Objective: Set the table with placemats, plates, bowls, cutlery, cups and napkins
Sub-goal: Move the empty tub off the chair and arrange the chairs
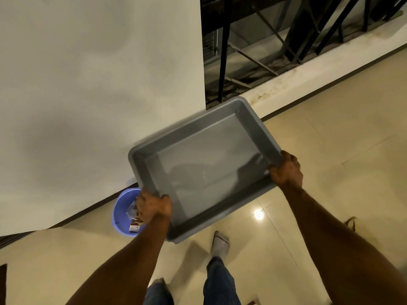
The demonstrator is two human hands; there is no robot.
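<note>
Two containers show in the head view. One is a grey plastic tub [204,166], rectangular and shallow, held off the floor at the middle of the picture with one corner pointing toward 1 o'clock; nothing lies in it, only dim reflections on its bottom. The left hand [155,206] grips its rim at about 7 o'clock, fingers curled over the edge and thumb on the inner wall. The right hand [286,170] grips the rim at 3 o'clock in the same way — knuckles outward, fingertips wrapped under the lip.

At 8 o'clock from the tub, on the floor against the wall's base, stands a blue bucket [121,209]. It holds crumpled wrappers [133,225] and scraps; the left hand and wrist cover part of them, so what they are cannot be told.

Behind the tub a pale wall [99,73] fills the upper left, and at 1 o'clock a black metal railing [226,51] stands on a stained ledge — what is behind the bars is too dark to read. Glossy beige floor tiles [330,150] carry one bright lamp reflection. At 6 o'clock a grey-socked foot [220,242] and blue jeans [218,282] appear, the other leg cut off by the lower edge.
</note>
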